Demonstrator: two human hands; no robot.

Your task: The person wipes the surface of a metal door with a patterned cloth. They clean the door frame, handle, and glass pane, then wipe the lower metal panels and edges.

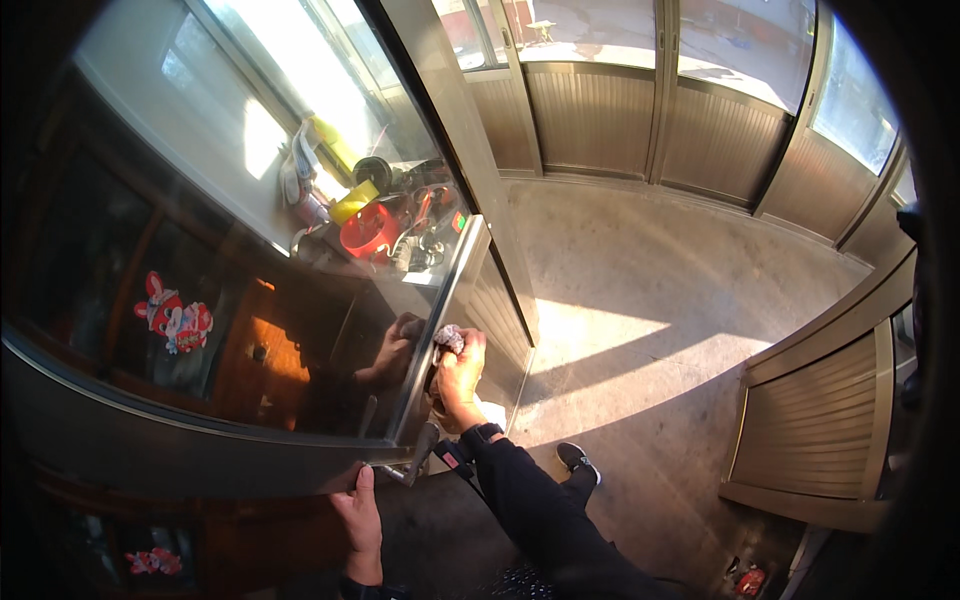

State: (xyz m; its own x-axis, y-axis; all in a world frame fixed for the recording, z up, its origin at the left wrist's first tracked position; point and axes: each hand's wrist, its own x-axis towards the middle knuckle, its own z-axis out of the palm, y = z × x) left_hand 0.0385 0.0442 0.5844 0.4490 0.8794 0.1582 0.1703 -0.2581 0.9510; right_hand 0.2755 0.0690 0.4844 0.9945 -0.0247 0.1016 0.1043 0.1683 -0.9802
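A metal-framed glass door (300, 442) stands swung out before me. My left hand (360, 517) holds its near edge, the thumb pressed against the frame beside the lever handle (409, 469) and the other fingers mostly hidden. In my right hand (461, 375) is a crumpled pale cloth (450, 337), pressed at the crossbar (450, 285) between the glass and the ribbed lower panel (480, 315). More white material (491, 412) shows below that wrist, partly hidden by it. My right hand is mirrored in the dark glass pane (330, 367).
Through the glass appear a red round container (369, 229), a yellow tape roll (354, 201) and assorted clutter. A red rabbit decoration (176, 315) shows in the pane. Another ribbed door panel (810, 420) stands to the right, over a concrete floor (600, 247). Sliding panels (592, 120) line the far side.
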